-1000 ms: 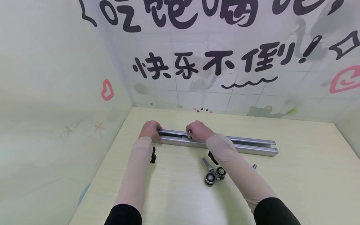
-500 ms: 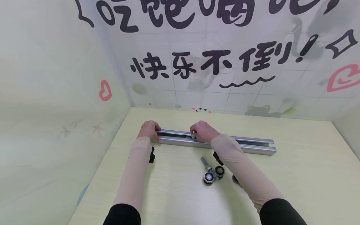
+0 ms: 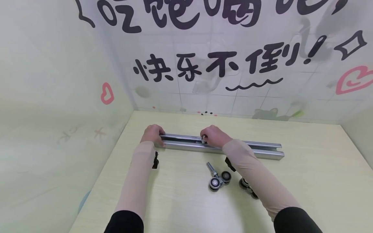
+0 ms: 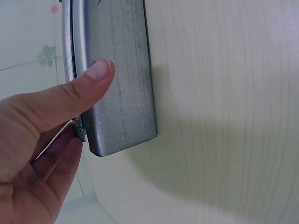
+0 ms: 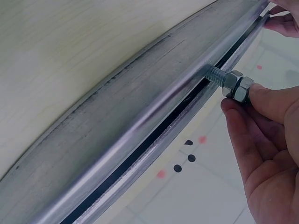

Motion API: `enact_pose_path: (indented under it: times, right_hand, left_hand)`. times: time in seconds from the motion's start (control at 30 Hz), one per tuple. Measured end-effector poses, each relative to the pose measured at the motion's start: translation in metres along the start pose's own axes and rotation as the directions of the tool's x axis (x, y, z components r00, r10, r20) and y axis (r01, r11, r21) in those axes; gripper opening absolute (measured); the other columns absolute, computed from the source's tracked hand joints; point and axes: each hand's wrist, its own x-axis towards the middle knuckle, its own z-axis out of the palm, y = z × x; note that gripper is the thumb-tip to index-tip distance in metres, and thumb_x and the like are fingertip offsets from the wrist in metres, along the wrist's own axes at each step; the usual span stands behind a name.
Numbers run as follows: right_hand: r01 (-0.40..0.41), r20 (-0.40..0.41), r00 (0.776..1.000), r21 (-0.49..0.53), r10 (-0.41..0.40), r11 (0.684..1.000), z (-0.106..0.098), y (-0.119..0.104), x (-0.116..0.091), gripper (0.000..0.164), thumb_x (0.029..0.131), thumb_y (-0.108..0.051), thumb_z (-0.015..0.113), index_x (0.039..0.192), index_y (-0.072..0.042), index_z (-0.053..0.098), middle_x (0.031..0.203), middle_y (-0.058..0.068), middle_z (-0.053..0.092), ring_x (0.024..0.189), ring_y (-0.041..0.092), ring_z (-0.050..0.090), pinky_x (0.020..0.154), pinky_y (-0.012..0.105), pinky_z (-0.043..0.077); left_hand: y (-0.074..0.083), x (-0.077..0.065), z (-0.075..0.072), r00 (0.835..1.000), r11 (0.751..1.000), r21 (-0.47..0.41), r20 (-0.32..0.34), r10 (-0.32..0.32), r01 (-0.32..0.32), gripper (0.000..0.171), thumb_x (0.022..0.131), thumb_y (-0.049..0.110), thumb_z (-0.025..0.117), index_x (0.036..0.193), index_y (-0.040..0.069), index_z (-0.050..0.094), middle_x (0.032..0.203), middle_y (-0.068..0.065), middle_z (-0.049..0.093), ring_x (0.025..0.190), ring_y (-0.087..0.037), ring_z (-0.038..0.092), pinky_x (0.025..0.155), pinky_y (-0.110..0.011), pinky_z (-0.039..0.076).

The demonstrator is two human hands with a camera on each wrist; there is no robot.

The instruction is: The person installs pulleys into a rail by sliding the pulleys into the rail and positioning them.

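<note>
A silver slotted metal track (image 3: pixel 186 146) lies across the table with its slot facing up. My left hand (image 3: pixel 152 134) grips its left end, the thumb (image 4: pixel 99 71) pressed on the side wall in the left wrist view. Near the middle of the track, my right hand (image 3: pixel 215 137) pinches a threaded bolt with two nuts (image 5: pixel 233 85) between thumb and fingers. The bolt's shank comes out of the slot; whatever it joins inside the track is hidden. A roller with a threaded stem (image 3: pixel 220 181) lies nearer to me, below the right hand.
Another roller (image 3: pixel 247 185) lies partly behind the right forearm. The pale wooden table (image 3: pixel 180 194) meets a wall with black lettering (image 3: pixel 186 66) at the back. A second pale wall (image 3: pixel 58 129) rises along the left edge.
My right hand has slid to the right along the track with the bolt. The left hand stays on the track's end. More of the second roller shows now beside the right forearm.
</note>
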Motion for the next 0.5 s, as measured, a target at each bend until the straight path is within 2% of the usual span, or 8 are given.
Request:
enact_pose_path:
  times: [0.5]
  right_hand:
    - [-0.007, -0.01, 1.0, 0.02, 0.007, 1.0, -0.004, 0.017, -0.016, 0.014, 0.079, 0.006, 0.058, 0.086, -0.001, 0.067, 0.083, 0.009, 0.068, 0.077, 0.02, 0.063, 0.072, 0.03, 0.052]
  left_hand:
    - [0.006, -0.004, -0.003, 1.0, 1.0, 0.006, 0.009, -0.009, 0.009, 0.053, 0.053, 0.003, 0.084, 0.103, 0.001, 0.065, 0.103, -0.014, 0.064, 0.096, -0.028, 0.054, 0.092, -0.041, 0.042]
